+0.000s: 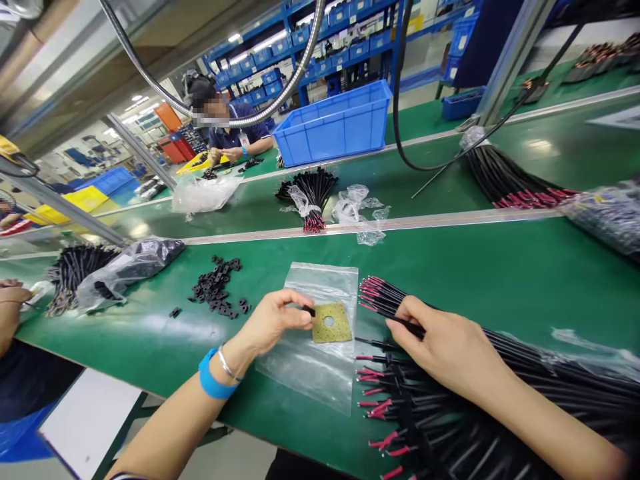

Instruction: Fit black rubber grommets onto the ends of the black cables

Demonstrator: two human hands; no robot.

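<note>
My left hand pinches a small black plastic part between thumb and fingertips, by the left edge of a yellowish square pad with a round hole. Under the pad lies a clear zip bag. To the right, my right hand is closed on a black cable whose red-wired tip points left. That cable lies along a bundle of black cables. Nearer me, more black cables spread out with red wire ends. Left of my left hand sits a pile of small black parts.
A bagged cable bundle lies at the left, near another person's hand. A metal rail crosses behind the work area. Beyond it are a tied cable bundle, a blue bin and a seated co-worker. A black hose hangs overhead.
</note>
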